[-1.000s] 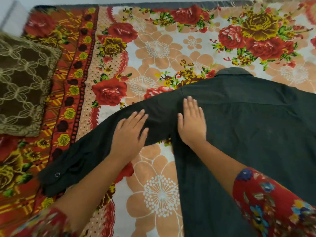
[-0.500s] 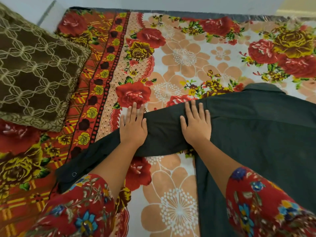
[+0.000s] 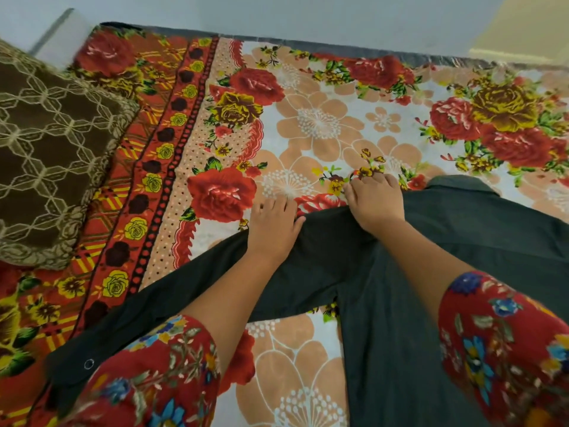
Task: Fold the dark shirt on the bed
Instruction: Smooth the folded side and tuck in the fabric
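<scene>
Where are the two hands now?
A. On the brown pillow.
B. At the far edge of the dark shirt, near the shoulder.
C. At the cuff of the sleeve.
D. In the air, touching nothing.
B: the left hand and the right hand curl their fingers at the far edge of the dark shirt, where the sleeve joins it.

1 shirt (image 3: 462,257), 1 cushion (image 3: 46,149), 2 hands (L hand (image 3: 274,229), R hand (image 3: 374,204)).

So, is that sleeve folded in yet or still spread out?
Spread out. The sleeve runs flat from the dark shirt across the bedsheet to its cuff. Left hand and right hand only grip its upper edge.
</scene>
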